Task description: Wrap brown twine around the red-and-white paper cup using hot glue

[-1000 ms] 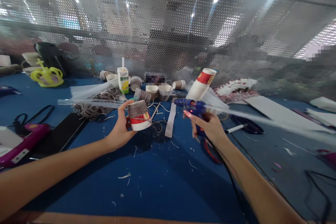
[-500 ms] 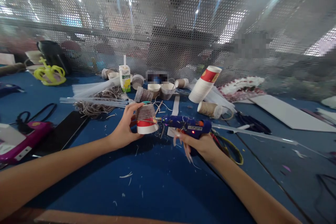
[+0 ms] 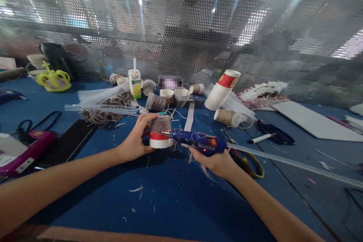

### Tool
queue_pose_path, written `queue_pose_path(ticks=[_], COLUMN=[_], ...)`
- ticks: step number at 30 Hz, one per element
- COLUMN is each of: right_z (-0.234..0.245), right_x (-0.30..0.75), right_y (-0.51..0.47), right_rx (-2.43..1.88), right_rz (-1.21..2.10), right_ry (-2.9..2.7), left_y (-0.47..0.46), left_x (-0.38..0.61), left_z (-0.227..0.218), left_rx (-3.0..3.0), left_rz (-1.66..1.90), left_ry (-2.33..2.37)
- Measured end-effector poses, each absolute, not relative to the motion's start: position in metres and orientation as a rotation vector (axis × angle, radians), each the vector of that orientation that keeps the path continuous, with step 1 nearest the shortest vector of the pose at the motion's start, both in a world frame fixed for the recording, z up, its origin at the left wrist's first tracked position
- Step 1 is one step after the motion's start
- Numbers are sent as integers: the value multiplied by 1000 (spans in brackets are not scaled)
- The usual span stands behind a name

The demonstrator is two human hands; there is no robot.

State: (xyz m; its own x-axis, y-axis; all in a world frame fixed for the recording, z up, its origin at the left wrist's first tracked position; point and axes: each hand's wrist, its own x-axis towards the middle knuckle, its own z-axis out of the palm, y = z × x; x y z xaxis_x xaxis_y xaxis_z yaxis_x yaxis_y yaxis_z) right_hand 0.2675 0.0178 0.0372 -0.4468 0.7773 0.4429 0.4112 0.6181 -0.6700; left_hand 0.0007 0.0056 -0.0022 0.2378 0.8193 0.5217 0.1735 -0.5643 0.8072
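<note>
Upside down in my left hand (image 3: 136, 136) is a paper cup (image 3: 161, 143), its upper part wound with grey-brown cord (image 3: 160, 124) and its red and white band bare below. My fingers grip it at the base and near the rim. My right hand (image 3: 214, 162) is wrapped round a blue hot glue gun (image 3: 195, 140) with a small red light glowing. The gun's metal nozzle points left and meets the cup's side just under the cord. A long clear glue stick (image 3: 283, 157) sticks out of the back of the gun.
Behind lie a heap of cord (image 3: 106, 111), a drink carton (image 3: 135, 85), a cord-wrapped cup (image 3: 227, 117) and a leaning stack of paper cups (image 3: 222, 90). Scissors (image 3: 252, 166) are beside my right forearm. A black phone-like slab (image 3: 68, 143) and purple power strip (image 3: 31, 151) sit left.
The glue gun has moved slightly left and tilted, bringing its nozzle across the cup's side. The cup has shifted a little right and down. The glue stick now slants lower to the right.
</note>
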Motion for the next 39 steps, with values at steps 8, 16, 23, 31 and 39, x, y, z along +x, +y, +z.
queue_pose_path(ticks=[8,16,23,31,39], right_z=[22,45,32,42,39], right_x=[266,244,248,251,248], right_y=[13,2,6,3,9], right_rx=[-1012,-1091,-1050,-1046,-1003], right_rz=[687,944,903,861,819], right_ry=[-2037,-1965,-1870,-1943,-2004], left_y=[6,6,5,5,3], left_x=[0,0,0,1,3], left_z=[-4,-3,-3,-3,-1], left_rx=[1914,1975,1950,1887,1802], left_rz=[1337,1349,1355,1358,1347], left_ry=[897,896,893,879,856])
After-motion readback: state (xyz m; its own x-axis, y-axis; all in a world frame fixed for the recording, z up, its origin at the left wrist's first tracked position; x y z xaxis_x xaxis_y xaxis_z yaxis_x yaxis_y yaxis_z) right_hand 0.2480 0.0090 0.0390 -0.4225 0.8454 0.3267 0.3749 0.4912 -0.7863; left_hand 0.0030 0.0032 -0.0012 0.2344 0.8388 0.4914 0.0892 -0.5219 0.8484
